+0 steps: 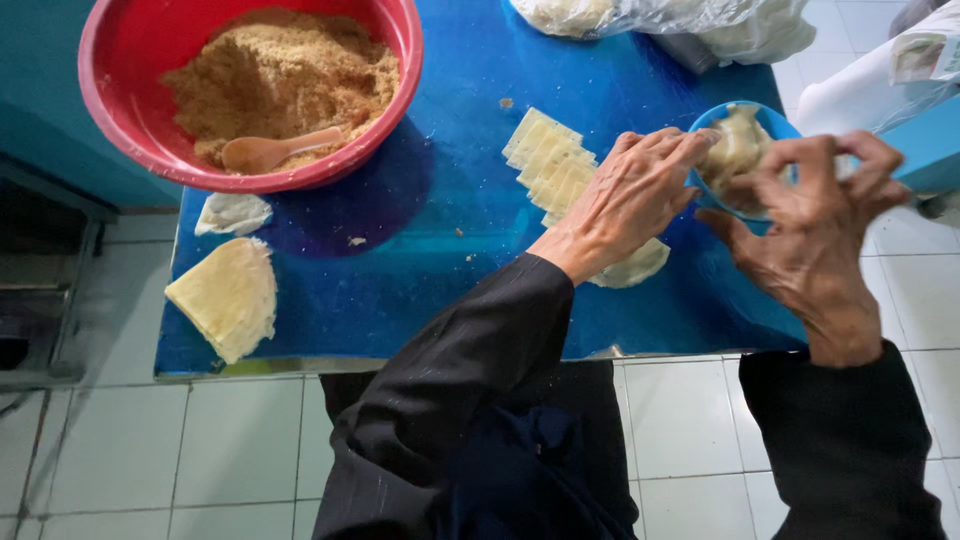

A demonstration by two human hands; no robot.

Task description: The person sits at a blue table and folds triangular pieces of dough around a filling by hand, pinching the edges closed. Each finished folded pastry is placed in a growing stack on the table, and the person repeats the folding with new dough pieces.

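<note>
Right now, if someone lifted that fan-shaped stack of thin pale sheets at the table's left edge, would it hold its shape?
Probably not. The stack of thin sheets looks soft and layered, so it would likely droop. The sheets may slide apart or stick. It overhangs the blue table edge slightly, so a push could drop it.

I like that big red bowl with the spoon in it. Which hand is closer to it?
Left. The left hand lies to the right of the red bowl, past the row of pale dough strips. The right hand is farther right, at the small blue bowl.
</note>
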